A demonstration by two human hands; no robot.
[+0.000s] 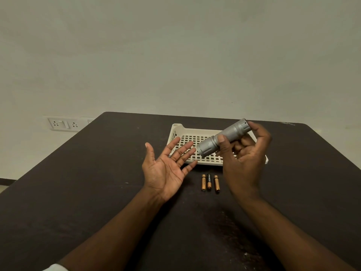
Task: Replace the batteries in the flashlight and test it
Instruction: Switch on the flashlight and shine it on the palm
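My right hand [244,159] holds a silver flashlight [224,136] above the table, thumb and fingers curled round its knurled barrel. The flashlight's wide head points left and down toward my left hand [168,167]. That hand is held palm up with fingers spread, just left of the flashlight head, holding nothing. Three small copper-and-black batteries [210,182] lie side by side on the dark table [97,182], between my two hands.
A white perforated plastic tray [187,139] sits on the table behind my hands, partly hidden by them. A wall socket panel [63,124] is on the wall at the left. The table's far edge meets the pale wall.
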